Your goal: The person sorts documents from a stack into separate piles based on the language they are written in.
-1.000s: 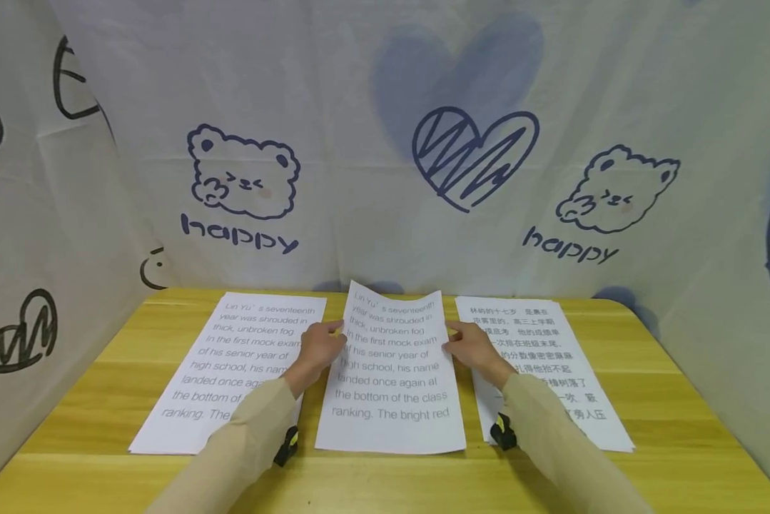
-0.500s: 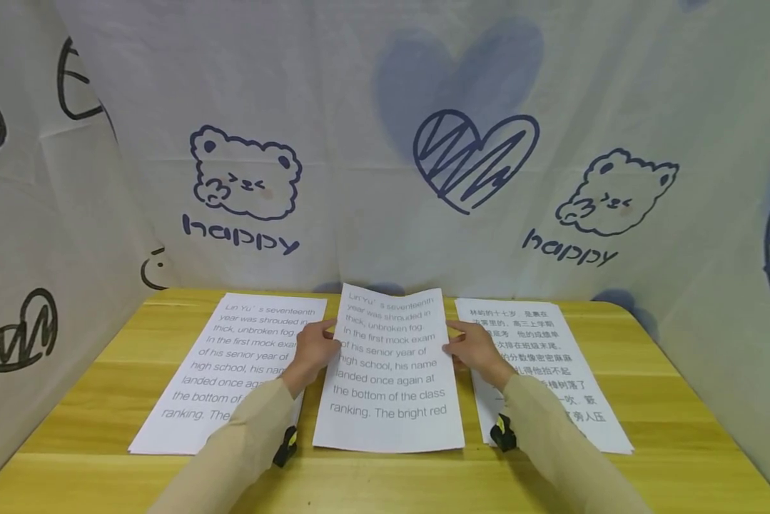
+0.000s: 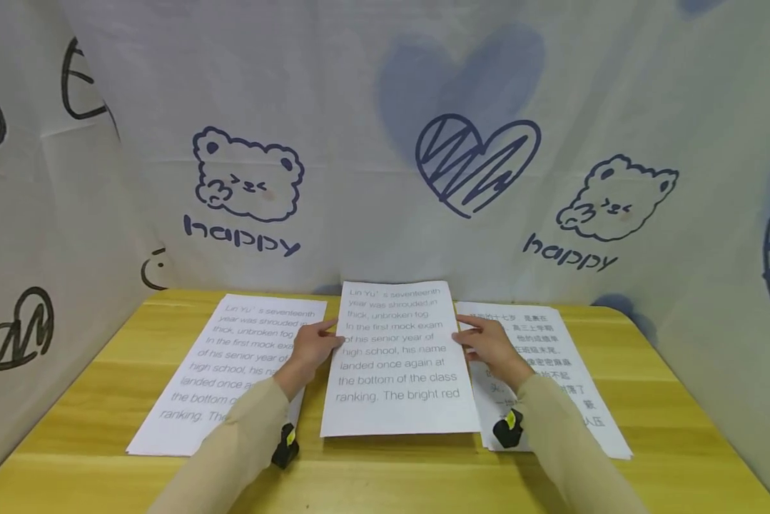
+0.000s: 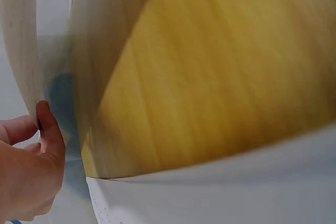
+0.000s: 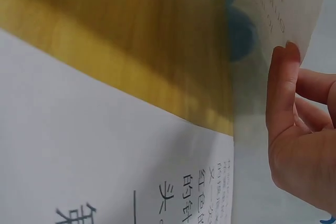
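A white sheet of paper (image 3: 397, 357) printed with English text is held up off the table between both hands. My left hand (image 3: 314, 350) pinches its left edge between thumb and fingers, as the left wrist view shows with the hand (image 4: 31, 166) at the picture's left. On the other side my right hand (image 3: 490, 346) pinches the right edge; in the right wrist view the thumb and fingers of the hand (image 5: 299, 124) meet on the paper (image 5: 278, 9). Bare wood shows beneath the raised sheet in both wrist views.
To the left lies a stack of English-printed paper (image 3: 192, 378), partly under the left forearm. A stack of Chinese-printed paper (image 3: 590, 385) lies to the right, partly covered by the right arm. Behind the wooden table (image 3: 372, 478) hangs a white cloth (image 3: 359, 214) with drawings.
The held sheet has risen off the table and shifted slightly right, its lower edge now casting a shadow. Its curled top has flattened. The right hand moved a little right; both hands kept their pinch.
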